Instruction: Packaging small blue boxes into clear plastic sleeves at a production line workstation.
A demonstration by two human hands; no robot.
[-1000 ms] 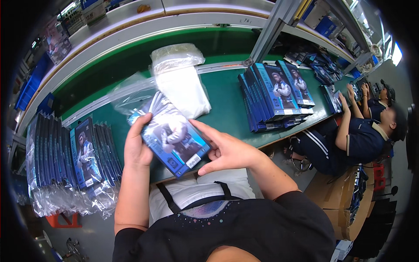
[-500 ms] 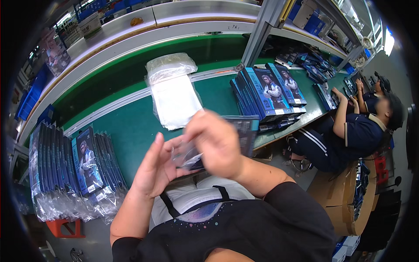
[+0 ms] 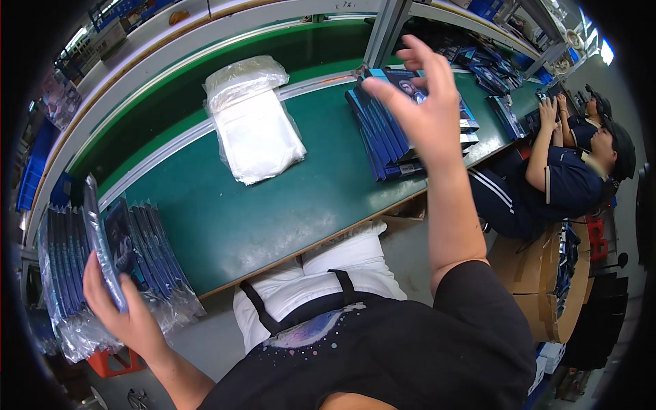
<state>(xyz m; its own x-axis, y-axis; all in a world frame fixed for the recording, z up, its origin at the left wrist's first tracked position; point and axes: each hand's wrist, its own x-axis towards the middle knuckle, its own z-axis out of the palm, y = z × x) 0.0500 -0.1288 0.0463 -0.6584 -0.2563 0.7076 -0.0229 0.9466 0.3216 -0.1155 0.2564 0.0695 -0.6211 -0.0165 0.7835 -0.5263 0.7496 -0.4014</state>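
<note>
My left hand (image 3: 130, 314) grips a thin flat box in a clear plastic bag (image 3: 102, 239), held on edge between thumb and fingers. It is at the row of bagged dark blue boxes (image 3: 61, 256) standing upright at the table's left end. My right hand (image 3: 432, 113), fingers spread and nothing in them, is over the stack of blue boxes (image 3: 384, 133) with a printed figure; whether it touches them I cannot tell. Midway between lies a pile of clear plastic bags (image 3: 263, 140), with a white sheet look.
The green table (image 3: 273, 219) runs below a metal shelf and an upright post (image 3: 388, 34). More boxes (image 3: 488, 72) lie loose at the far right. Two people (image 3: 574, 160) work there, beside a large cardboard carton (image 3: 523, 273). A red stool (image 3: 113, 362) stands lower left.
My hands have parted from in front of me. The left has carried the bagged box to the left row; the right has moved right and away, over the box stack. My view has shifted slightly.
</note>
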